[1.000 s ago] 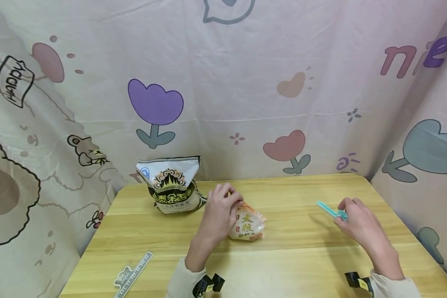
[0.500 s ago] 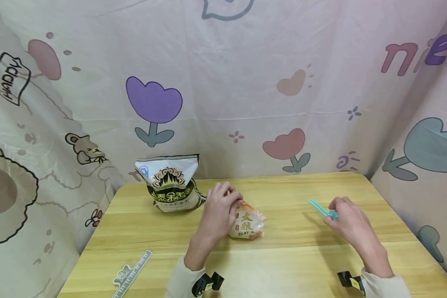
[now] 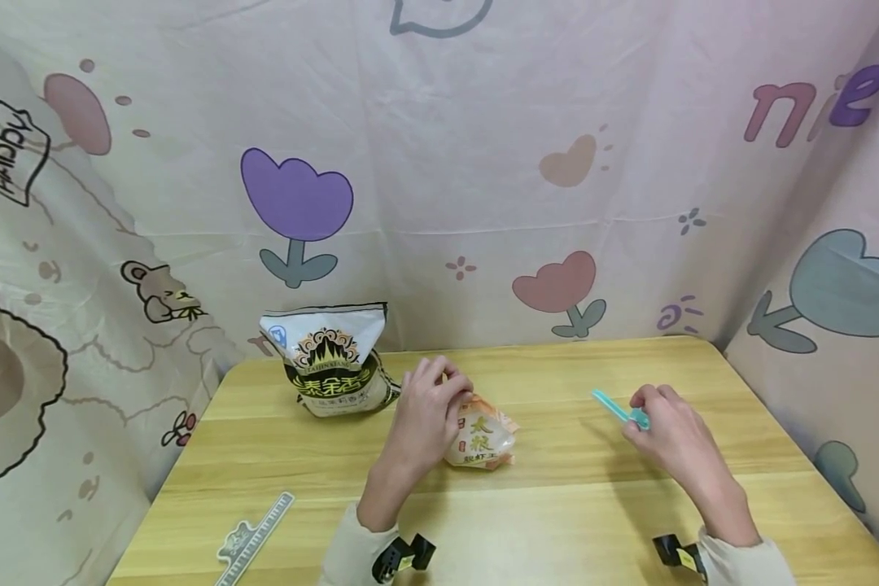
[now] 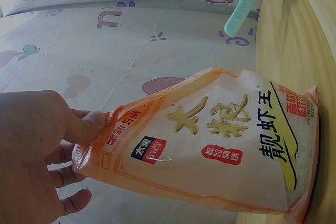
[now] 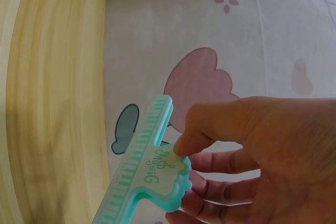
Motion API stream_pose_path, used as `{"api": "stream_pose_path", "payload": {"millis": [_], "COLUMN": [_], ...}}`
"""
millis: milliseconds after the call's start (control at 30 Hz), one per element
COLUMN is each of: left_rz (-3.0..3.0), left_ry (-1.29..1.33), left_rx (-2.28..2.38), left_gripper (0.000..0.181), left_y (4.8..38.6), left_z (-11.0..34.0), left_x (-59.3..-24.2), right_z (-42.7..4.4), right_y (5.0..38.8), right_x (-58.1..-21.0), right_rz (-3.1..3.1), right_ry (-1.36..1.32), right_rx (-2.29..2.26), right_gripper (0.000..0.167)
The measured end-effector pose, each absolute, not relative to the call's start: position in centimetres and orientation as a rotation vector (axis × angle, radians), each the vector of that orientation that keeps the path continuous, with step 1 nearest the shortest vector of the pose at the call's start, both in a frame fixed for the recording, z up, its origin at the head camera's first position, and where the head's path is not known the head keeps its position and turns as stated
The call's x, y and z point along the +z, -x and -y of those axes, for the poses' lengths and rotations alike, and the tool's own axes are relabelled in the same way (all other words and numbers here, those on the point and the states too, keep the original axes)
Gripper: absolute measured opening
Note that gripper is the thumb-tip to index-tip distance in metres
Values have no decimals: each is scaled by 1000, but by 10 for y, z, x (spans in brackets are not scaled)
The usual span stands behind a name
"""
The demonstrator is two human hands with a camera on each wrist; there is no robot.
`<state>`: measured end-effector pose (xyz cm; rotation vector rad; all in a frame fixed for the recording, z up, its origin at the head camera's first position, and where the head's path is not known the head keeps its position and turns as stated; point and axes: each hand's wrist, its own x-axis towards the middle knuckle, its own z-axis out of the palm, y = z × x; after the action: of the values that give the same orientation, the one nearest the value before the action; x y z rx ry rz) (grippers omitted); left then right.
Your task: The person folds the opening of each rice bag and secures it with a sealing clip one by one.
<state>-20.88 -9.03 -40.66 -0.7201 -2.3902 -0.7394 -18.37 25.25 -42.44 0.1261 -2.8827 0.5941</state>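
Note:
My left hand (image 3: 425,415) pinches the top edge of a small orange-and-white rice bag (image 4: 210,140) between thumb and fingers. The bag stands on the table, leaning slightly, with rice showing through its clear lower part. Off to its right, above the tabletop, my right hand (image 3: 670,431) holds a teal bag clip (image 5: 152,166) by its scalloped grip, thumb on one side and fingers on the other. The clip has a piano-key pattern and lettering along it. In the left wrist view the clip (image 4: 244,3) appears beyond the bag, apart from it.
A larger white-and-black rice bag (image 3: 337,374) stands at the back left, its top folded forward. Another bag clip, grey-white (image 3: 252,541), lies at the front left of the wooden table (image 3: 557,521). A patterned cloth (image 3: 425,146) hangs behind and at both sides.
My right hand has moved left with the teal bag clip, closer to the small rice bag. My left hand keeps its hold on the bag top. The head view has shifted slightly.

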Motion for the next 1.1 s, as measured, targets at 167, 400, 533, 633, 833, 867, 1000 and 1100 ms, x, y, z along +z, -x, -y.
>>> {"api": "stream_pose_path", "payload": {"millis": [167, 400, 533, 633, 833, 867, 1000, 1100], "left_rz": [2387, 2387, 2385, 2394, 2405, 2405, 2409, 2411], "left_ry": [707, 705, 718, 714, 694, 695, 703, 704], "left_rx": [-705, -665, -672, -663, -655, -658, -664, -667], "left_gripper": [7, 6, 5, 4, 4, 5, 5, 3], "left_y": [209, 210, 211, 211, 209, 209, 207, 207], "left_z": [93, 93, 92, 90, 92, 92, 93, 94], "left_x": [-406, -405, -407, -406, -404, -404, -403, -403], "right_z": [-244, -234, -232, -230, -220, -219, -214, -212], "right_y": [184, 185, 186, 188, 193, 193, 196, 198], "right_x": [-424, -424, -424, -420, -409, -407, -400, -396], "right_rz": [2821, 2798, 2784, 2768, 2733, 2731, 2736, 2738], "right_ry": [-155, -184, -214, -256, -333, -340, -358, -352], "right_rx": [618, 681, 696, 685, 677, 680, 715, 743], "right_gripper": [26, 27, 28, 26, 24, 23, 23, 23]}}
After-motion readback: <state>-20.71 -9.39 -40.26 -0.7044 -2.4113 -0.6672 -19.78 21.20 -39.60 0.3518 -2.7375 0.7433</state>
